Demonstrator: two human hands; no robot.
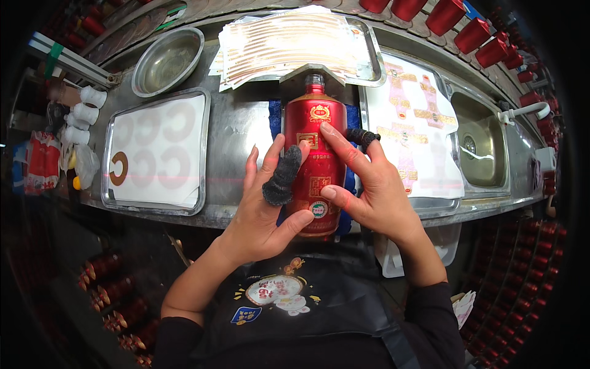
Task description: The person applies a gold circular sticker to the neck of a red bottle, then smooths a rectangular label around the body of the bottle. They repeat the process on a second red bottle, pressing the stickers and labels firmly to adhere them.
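A red bottle [313,161] with gold labels lies on its side at the middle of the bench, its neck pointing away from me. Blue padding [275,117] shows along its sides, and a metal bracket [337,72] stands around the neck end. From the left, my left hand [261,215] rests thumb and fingertips against the bottle, fingers spread; a black cloth sleeve covers one finger. On the other side, my right hand [375,190] touches the labels with index finger and thumb, its fingers stretched out. It too wears a black finger sleeve. Neither hand wraps round the bottle.
At left, a tray [110,154] carries a white sheet with one brown-gold C-shaped label. Behind it sits a metal bowl [138,67]. A tray [376,52] of stacked label sheets lies at the back; another label sheet [445,166] and a sink [482,175] are right. Red cups [445,15] line the far side.
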